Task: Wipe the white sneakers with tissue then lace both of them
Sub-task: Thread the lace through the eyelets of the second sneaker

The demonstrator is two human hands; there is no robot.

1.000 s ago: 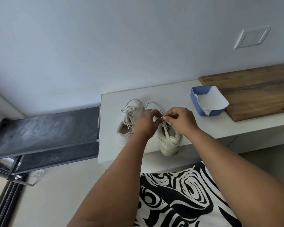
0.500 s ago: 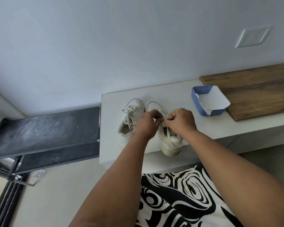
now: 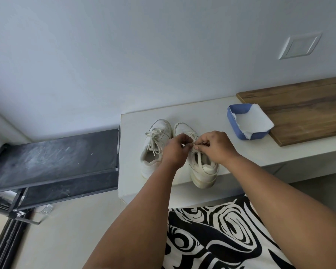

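Observation:
Two white sneakers stand side by side on the white bench [image 3: 211, 111], toes toward the wall. The left sneaker [image 3: 153, 150] has its lace threaded and tied in a loose bow. Both hands meet over the right sneaker [image 3: 203, 171], whose heel hangs over the bench's front edge. My left hand [image 3: 176, 150] and my right hand [image 3: 214, 146] each pinch the cream lace [image 3: 199, 160] above its tongue; one lace end trails into the shoe opening. The fingertips hide the eyelets.
A blue tray [image 3: 232, 121] lined with white tissue [image 3: 250, 121] sits to the right on the bench, beside a wooden board [image 3: 303, 111]. A dark low shelf [image 3: 52, 158] stands to the left. A black-and-white patterned fabric [image 3: 217, 235] lies below me.
Both hands have stayed on the right sneaker's lace, shifting slightly while working it; the fingers have drawn closer together. The sneakers have not moved.

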